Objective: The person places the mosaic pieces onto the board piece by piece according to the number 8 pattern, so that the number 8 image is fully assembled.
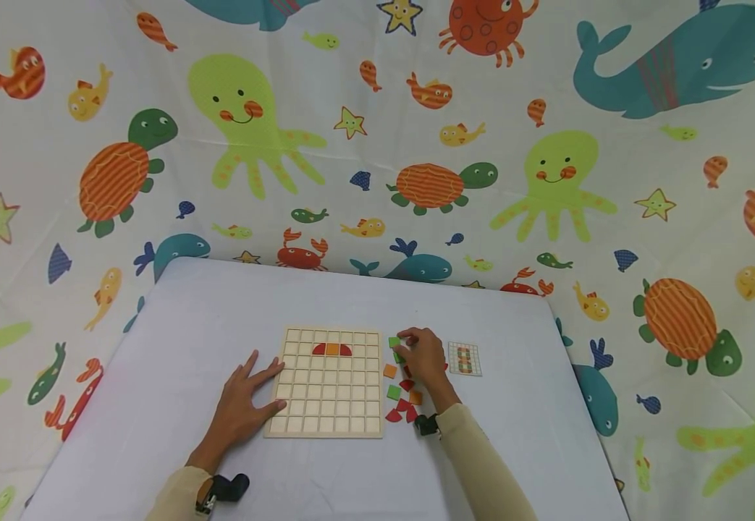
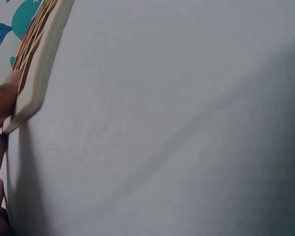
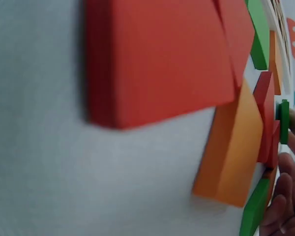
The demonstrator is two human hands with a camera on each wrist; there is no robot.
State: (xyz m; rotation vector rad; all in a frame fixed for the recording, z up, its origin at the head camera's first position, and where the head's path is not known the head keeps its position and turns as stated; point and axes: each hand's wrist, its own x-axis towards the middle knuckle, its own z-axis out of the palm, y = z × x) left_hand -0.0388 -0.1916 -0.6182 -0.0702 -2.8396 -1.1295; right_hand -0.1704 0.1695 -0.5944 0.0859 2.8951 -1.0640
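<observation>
Apparently pinching green tile [image 3: 284,122] w/ R grip [image 1: 425,356], just R of board [image 1: 328,407]; touching board's L edge w/ spread L grip [image 1: 243,404]. Might knock red pcs [image 1: 407,385] if lifting low, or skew board by pressing.

One grid board [image 1: 325,424] holds two red quarter-circles [image 1: 346,351] and one orange square [image 1: 333,349]. Outside: one pattern card [image 1: 465,359], at least three green squares [image 1: 394,392], two loose orange squares [image 1: 390,371].

Soft, even light fills the head view, fairly clear throughout. In the left wrist view a diagonal shadow [image 2: 162,151] crosses the white counter [image 2: 137,73], which dims toward the right edge. The right wrist view blurs the nearest red piece [image 3: 169,59].
</observation>
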